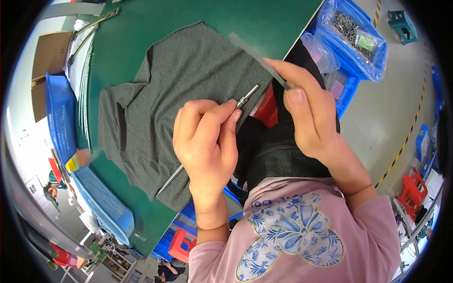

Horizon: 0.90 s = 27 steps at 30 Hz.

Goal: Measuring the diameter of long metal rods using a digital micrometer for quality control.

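Gripping a slim metal rod (207,137), my left hand (207,146) is curling its fingers tight around the shaft near the upper end, so the stepped silver tip is poking out past my fingertips and the long lower end is trailing down-left over the grey cloth (174,89). That cloth is lying spread on the green counter (264,23), and the rod is hovering over its right part, just above the counter's near edge. To the right, my right hand (306,113) is pinching a thin grey strip (257,59) between thumb and forefinger; the strip is slanting up-left across the cloth's corner, close to the rod's tip but apart from it. Far left, I am seeing blue mesh baskets (61,118) along the counter's side. At the upper right, a blue bin (354,37) is sitting with clear bags of small dark parts inside.
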Motion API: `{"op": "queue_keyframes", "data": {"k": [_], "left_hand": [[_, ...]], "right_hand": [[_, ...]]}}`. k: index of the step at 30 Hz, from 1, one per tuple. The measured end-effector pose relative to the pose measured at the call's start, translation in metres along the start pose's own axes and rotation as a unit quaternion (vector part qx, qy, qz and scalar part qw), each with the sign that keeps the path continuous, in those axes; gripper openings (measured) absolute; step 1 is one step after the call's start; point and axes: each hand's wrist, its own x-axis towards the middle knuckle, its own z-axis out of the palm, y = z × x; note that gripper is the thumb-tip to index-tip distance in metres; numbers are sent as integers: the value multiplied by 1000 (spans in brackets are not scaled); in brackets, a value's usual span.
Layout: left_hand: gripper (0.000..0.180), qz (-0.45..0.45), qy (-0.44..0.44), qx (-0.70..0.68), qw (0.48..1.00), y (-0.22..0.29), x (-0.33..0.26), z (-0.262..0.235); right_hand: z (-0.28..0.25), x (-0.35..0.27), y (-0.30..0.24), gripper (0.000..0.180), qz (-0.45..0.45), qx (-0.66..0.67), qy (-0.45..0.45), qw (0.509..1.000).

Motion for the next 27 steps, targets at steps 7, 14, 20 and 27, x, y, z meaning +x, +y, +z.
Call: {"op": "queue_keyframes", "data": {"k": [7,14,20,27], "left_hand": [[15,20,11,33,999,1,-1,1],[17,20,18,35,999,2,0,2],[17,12,24,21,999,2,-1,3],[17,35,37,-3,999,0,1,5]], "right_hand": [[5,-31,2,31,29,38,3,999],[16,-41,8,26,24,98,-41,994],[13,-38,8,27,59,103,-71,990],[15,-40,8,27,5,18,-31,999]]}}
